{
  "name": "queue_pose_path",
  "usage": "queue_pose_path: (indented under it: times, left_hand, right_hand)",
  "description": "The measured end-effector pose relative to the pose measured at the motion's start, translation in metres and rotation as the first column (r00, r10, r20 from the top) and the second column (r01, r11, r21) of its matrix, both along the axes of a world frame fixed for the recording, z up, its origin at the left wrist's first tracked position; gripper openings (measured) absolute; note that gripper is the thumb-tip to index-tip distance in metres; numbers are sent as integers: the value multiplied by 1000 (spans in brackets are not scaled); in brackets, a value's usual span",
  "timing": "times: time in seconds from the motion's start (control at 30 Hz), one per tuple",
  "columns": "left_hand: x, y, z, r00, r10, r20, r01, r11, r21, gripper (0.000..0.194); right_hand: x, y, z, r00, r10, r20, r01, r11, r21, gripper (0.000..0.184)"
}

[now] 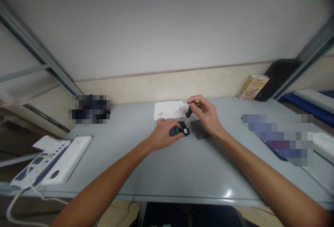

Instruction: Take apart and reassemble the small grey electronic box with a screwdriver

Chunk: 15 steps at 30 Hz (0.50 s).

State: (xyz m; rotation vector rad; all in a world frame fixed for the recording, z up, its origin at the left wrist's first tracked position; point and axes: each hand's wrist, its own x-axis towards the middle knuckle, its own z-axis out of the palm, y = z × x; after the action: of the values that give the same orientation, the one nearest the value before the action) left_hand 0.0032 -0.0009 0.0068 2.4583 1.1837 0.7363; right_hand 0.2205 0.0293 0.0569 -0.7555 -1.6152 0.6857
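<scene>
My right hand (205, 112) is closed around a black and yellow screwdriver (191, 110), its shaft slanting down to the left. The tip meets a small opened electronic device (184, 131) with a green circuit board and a black part bearing a white label. My left hand (167, 132) grips that device from the left against the table, fingers over its far edge and thumb along the near side. Beneath my right hand lies a dark grey flat cover-like piece (200, 129). Behind the device is a white sheet of paper (168, 108) with several tiny dark bits, seemingly screws, and a small white round object (183, 107).
A white power strip (43, 161) with cables and a white flat box (69, 161) lie at the left. Blurred-out items sit at back left and right. A yellow box (252, 87) leans by a black panel (280, 77) at back right. The grey table (182, 175) ends in front of me.
</scene>
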Motion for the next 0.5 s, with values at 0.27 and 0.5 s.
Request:
queue_pose_path:
  times: [0.27,0.5]
  left_hand:
    - [1,-1,2,1000,-1,7,1,1000,-12,21]
    - [0,-1,2,1000,-1,-4,1,1000,-10,20]
  right_hand:
    - [3,4,-1,999,-34,1,34,999,-12,15]
    - [5,6,-3,996,57,-69,-63,994,-86,22]
